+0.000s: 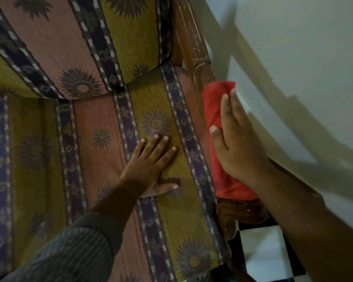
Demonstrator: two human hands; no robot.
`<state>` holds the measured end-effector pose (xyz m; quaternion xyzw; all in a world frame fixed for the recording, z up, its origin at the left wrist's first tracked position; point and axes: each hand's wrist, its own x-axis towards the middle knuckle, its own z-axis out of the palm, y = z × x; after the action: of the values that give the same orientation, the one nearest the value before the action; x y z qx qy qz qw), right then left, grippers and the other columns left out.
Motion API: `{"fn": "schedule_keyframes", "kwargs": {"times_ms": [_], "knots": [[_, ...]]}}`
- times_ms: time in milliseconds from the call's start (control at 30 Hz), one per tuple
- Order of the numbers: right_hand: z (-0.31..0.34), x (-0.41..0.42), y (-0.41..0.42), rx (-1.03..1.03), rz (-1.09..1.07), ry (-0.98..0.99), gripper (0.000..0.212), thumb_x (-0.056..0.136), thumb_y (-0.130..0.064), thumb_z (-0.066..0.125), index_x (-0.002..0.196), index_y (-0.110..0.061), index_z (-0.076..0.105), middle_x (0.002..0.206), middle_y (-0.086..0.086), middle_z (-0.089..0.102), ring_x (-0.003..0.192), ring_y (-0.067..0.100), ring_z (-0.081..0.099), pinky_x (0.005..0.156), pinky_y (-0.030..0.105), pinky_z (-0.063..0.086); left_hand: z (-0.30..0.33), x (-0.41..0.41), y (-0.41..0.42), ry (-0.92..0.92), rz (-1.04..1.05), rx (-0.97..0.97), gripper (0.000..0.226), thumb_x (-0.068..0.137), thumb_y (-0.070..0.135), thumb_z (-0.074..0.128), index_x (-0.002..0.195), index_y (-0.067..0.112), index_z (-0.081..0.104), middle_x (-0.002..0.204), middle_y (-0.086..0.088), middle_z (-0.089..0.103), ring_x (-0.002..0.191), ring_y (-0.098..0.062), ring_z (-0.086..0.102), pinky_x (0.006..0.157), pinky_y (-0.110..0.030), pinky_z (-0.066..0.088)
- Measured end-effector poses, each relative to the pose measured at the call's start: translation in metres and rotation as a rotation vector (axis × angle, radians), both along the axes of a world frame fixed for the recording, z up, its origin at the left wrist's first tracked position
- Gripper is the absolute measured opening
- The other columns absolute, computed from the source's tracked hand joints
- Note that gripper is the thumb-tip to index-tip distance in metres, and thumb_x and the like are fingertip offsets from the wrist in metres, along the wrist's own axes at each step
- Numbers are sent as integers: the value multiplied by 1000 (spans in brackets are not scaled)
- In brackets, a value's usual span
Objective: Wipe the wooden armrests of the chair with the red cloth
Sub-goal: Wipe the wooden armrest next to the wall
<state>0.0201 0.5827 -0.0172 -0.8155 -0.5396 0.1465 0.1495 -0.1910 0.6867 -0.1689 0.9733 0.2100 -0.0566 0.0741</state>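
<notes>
The chair's right wooden armrest (pixel 198 49) runs from the top centre down to the lower right, dark brown and carved. A red cloth (pixel 212 104) is draped along its middle and front part. My right hand (pixel 234 139) lies on the cloth with fingers stretched out, pressing it onto the armrest. The thumb sits on the cloth's inner side. My left hand (pixel 151 165) rests flat with spread fingers on the patterned seat cushion (pixel 102 123), holding nothing. The other armrest is out of view.
A pale wall (pixel 293 58) stands close along the right side of the armrest. The striped back cushion (pixel 69 37) fills the upper left. A black and white tiled floor (pixel 261 247) shows at the lower right, below the armrest's carved front end (pixel 238 214).
</notes>
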Motion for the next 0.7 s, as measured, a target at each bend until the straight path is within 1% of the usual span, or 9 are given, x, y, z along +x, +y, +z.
{"fn": "schedule_keyframes", "kwargs": {"times_ms": [67, 133, 300, 367, 400, 467, 533, 600, 700], "knots": [[-1, -4, -2, 22, -63, 46, 67, 104, -41, 27, 157, -15, -6, 168, 6, -11, 154, 20, -4, 116, 31, 4, 1, 0, 1, -10, 0, -4, 108, 77, 94, 23, 159, 24, 12, 167, -12, 11, 154, -35, 5, 121, -62, 10], [0, -8, -5, 10, -45, -37, 66, 104, -38, 26, 157, -10, -3, 168, 13, -7, 154, 26, -3, 117, 35, 7, 0, 0, 4, -26, -15, -19, 110, 75, 95, 26, 159, 25, 10, 167, -12, 11, 154, -34, 2, 121, -61, 8], [8, 1, 10, -110, 257, -362, 69, 97, -26, 38, 156, -3, 10, 167, 20, 4, 154, 39, 0, 123, 56, 15, 1, 20, 51, 1, -187, 0, 121, 67, 102, 23, 159, 27, 0, 167, -10, -4, 154, -32, -7, 122, -57, -1], [9, 13, 33, -139, 372, -416, 72, 95, -26, 42, 156, -4, 12, 167, 17, 4, 154, 36, -1, 123, 57, 14, 3, 35, 73, 0, -206, 37, 123, 66, 103, 20, 159, 26, 1, 167, -12, -1, 153, -33, -3, 122, -58, 1], [10, 18, 45, -133, 370, -381, 72, 96, -26, 41, 157, -5, 9, 168, 15, 0, 154, 33, -5, 124, 55, 12, 5, 39, 82, 7, -198, 55, 124, 65, 104, 19, 159, 26, 0, 166, -12, -1, 153, -34, -2, 122, -58, 1], [12, 26, 65, -103, 248, -186, 71, 100, -27, 36, 158, -10, -2, 167, 10, -13, 153, 27, -13, 126, 45, 4, 5, 43, 95, 19, -150, 77, 125, 64, 104, 17, 159, 25, -1, 167, -11, -1, 154, -33, -1, 123, -57, 2], [8, 27, 73, -46, 80, -18, 70, 105, -29, 36, 158, -14, -7, 167, 7, -18, 154, 22, -12, 121, 31, 0, 4, 39, 103, 20, -100, 73, 124, 64, 104, 16, 159, 25, -1, 167, -10, 0, 154, -33, -2, 123, -56, 1], [5, 21, 68, -19, -35, 2, 67, 106, -34, 32, 158, -14, -6, 167, 8, -13, 154, 23, -3, 116, 27, 2, 4, 35, 102, 1, -74, 61, 123, 66, 103, 17, 159, 24, 1, 167, -11, 4, 154, -33, 0, 123, -55, 1], [3, 12, 66, -6, -61, -103, 64, 105, -36, 23, 157, -7, -2, 167, 16, -5, 154, 28, -1, 117, 33, 2, 2, 36, 103, -10, -67, 19, 122, 67, 102, 21, 159, 23, 8, 167, -11, 9, 153, -33, 3, 122, -56, 3]]}}
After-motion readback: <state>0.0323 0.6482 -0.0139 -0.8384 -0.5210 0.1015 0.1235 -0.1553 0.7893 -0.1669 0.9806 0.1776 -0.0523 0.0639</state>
